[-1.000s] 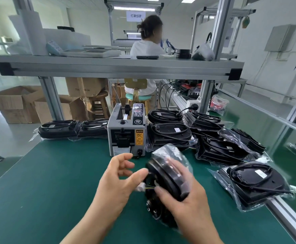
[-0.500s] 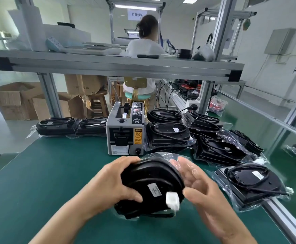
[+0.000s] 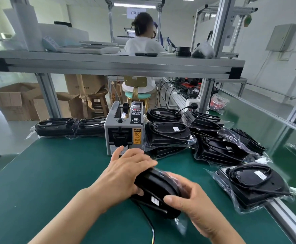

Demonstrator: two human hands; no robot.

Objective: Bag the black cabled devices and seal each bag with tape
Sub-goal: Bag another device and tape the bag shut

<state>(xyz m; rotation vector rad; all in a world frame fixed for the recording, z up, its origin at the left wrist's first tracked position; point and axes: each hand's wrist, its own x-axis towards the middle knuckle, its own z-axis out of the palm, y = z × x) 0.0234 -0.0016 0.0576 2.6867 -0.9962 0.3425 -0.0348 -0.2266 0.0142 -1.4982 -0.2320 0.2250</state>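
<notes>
Black cabled device [image 3: 156,189] sat gripped between left hand [image 3: 124,175] and right hand [image 3: 193,206], over green worktop [image 3: 47,182]. Clear bag [image 3: 179,224] partly around it.

Device [image 3: 158,188]: turned since a moment ago, edge now up.
Left hand [image 3: 126,171]: moved on top.
Right hand [image 3: 193,206]: shifted to near end.

Single head-worn wide-angle view, looking forward and down from close above the green-matted workbench [image 3: 47,182], with the wearer's left hand [image 3: 126,170] and right hand [image 3: 194,206] nearest and the grey box-shaped tape dispenser [image 3: 123,129] straight ahead.
</notes>
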